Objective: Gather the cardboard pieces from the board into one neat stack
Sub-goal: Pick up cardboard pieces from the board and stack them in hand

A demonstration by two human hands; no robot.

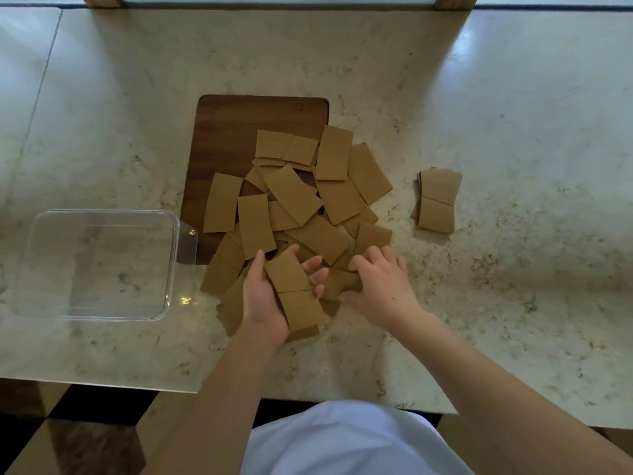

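Observation:
Several tan cardboard pieces [294,197] lie scattered over the dark wooden board [233,125] and spill past its near and right edges onto the counter. My left hand [263,303] cups a small stack of cardboard pieces [296,294] near the pile's front edge. Beside it, my right hand [380,286] is curled around another cardboard piece [342,284], fingers bent over it. A separate small stack of pieces [438,200] rests on the counter to the right of the board.
A clear square plastic container [171,269] stands at the left, its corner overlapping the board. The marble counter [513,132] extends right and back. Its front edge runs just below my forearms.

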